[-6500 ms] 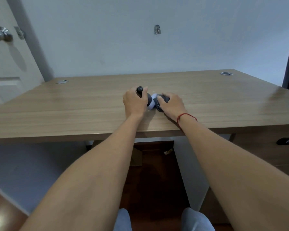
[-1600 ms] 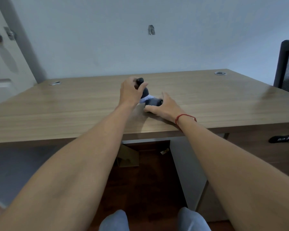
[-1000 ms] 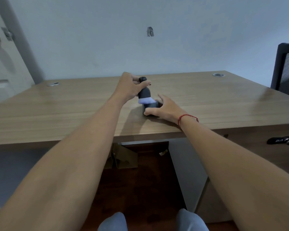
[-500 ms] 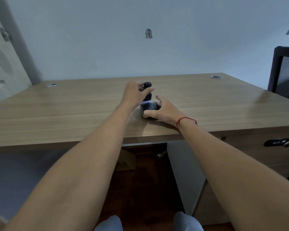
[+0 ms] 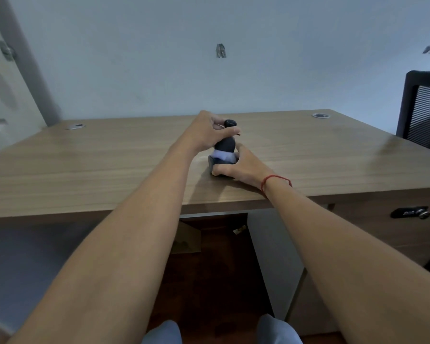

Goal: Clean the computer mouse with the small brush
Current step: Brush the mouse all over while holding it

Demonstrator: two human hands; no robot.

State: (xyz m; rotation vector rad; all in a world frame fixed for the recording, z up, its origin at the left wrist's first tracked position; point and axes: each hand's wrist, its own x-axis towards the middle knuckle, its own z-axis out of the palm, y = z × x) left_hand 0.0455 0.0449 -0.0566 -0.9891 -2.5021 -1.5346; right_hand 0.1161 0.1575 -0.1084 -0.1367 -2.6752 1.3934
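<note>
Left hand (image 5: 206,134): you clench the small brush (image 5: 225,142) upright, pale bristles down on the mouse.
Right hand (image 5: 236,166): you grasp the computer mouse (image 5: 212,165), pinning it to the desk (image 5: 109,165).
In the way: your right hand hides most of the mouse.
Around: two cable grommets (image 5: 321,115) at the back; a black chair (image 5: 422,115) on the right.

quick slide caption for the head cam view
Left hand presses the small brush onto a computer mouse steadied by the right hand on a wooden desk.
</note>
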